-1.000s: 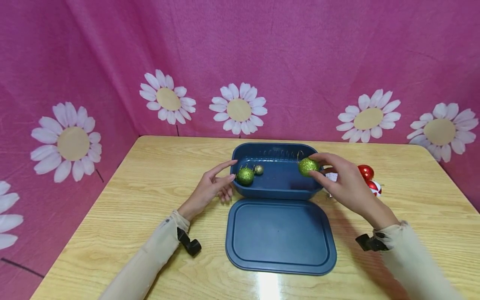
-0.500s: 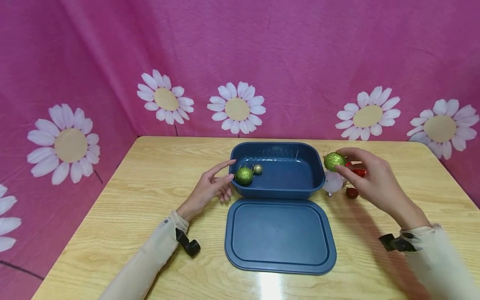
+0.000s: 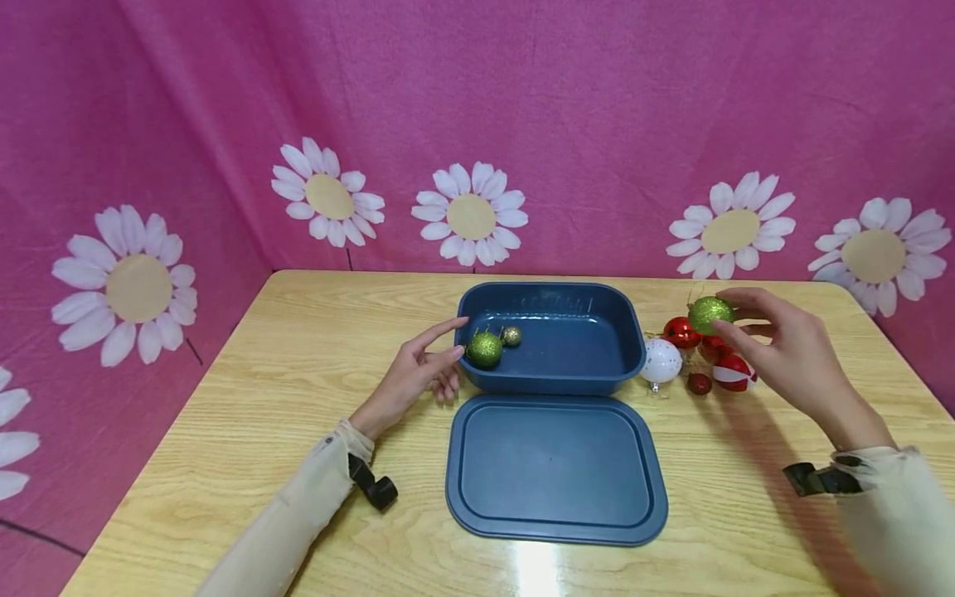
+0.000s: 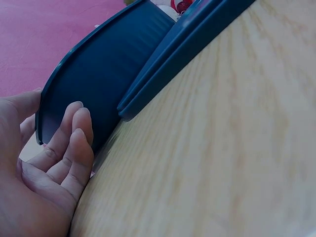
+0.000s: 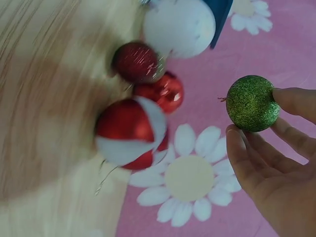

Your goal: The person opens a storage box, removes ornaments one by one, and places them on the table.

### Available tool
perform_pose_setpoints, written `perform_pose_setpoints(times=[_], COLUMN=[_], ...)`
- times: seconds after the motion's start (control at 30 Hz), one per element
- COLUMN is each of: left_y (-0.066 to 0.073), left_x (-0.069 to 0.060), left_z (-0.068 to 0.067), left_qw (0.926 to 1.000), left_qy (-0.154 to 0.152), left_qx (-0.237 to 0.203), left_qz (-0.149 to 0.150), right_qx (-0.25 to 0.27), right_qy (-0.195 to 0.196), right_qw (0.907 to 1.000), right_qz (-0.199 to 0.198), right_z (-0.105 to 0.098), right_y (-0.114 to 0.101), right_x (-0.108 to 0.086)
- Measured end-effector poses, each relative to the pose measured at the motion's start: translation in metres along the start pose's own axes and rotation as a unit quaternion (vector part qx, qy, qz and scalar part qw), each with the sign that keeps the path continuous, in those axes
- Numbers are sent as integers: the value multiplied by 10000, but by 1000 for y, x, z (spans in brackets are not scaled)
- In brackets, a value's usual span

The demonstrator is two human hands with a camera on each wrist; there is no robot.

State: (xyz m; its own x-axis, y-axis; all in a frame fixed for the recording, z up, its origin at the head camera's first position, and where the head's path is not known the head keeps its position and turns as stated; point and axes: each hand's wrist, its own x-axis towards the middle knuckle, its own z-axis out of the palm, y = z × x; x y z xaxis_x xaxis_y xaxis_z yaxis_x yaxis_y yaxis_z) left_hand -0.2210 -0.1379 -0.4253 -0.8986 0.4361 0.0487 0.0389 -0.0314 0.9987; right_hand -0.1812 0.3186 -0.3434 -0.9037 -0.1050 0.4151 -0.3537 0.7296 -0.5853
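In the head view, my right hand (image 3: pixel 806 356) pinches a glittery green bauble (image 3: pixel 711 315) between thumb and fingers. It is held above the table, over a group of other baubles; its gold hanger loop points up. My left hand (image 3: pixel 410 377) is at the left end of a dark blue box (image 3: pixel 552 385), index finger and thumb touching the rim, fingers fairly straight. Seen from the left wrist, the other fingers (image 4: pixel 74 148) are loosely bent beside the box's outer wall. Inside the box lie another green bauble (image 3: pixel 485 350) and a small gold one (image 3: pixel 511 336).
Right of the box sit a white bauble (image 3: pixel 661 361), a shiny red bauble (image 3: pixel 681 332), a small dark red one (image 3: pixel 699 383) and a red-and-white one (image 3: pixel 734 373). The blue lid (image 3: pixel 555 473) lies flat in front of the box. A pink flowered curtain (image 3: pixel 582 99) hangs behind.
My right hand has carried the green bauble from over the box's right end rightward, to above the red baubles. The left hand has stayed at the box rim.
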Motion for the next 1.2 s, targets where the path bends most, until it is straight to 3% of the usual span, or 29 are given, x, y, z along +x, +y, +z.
perform_pose_setpoints(times=[0.27,0.63,1.2], left_y=[1,-1,-2], left_x=[0,2,1], left_z=[1,2,0], left_qw=[10000,9999,9999], left_qy=[20,-89,-54], left_qx=[-7,-70,-29], left_qz=[5,59,85], right_qx=[-170,-523,-517], right_qy=[-106,-732,-1348], right_qw=[9992,9921,9860], right_qz=[358,873,839], right_z=[-4,-3,-2], right_y=[22,28,35], right_x=[-1,-7,-3])
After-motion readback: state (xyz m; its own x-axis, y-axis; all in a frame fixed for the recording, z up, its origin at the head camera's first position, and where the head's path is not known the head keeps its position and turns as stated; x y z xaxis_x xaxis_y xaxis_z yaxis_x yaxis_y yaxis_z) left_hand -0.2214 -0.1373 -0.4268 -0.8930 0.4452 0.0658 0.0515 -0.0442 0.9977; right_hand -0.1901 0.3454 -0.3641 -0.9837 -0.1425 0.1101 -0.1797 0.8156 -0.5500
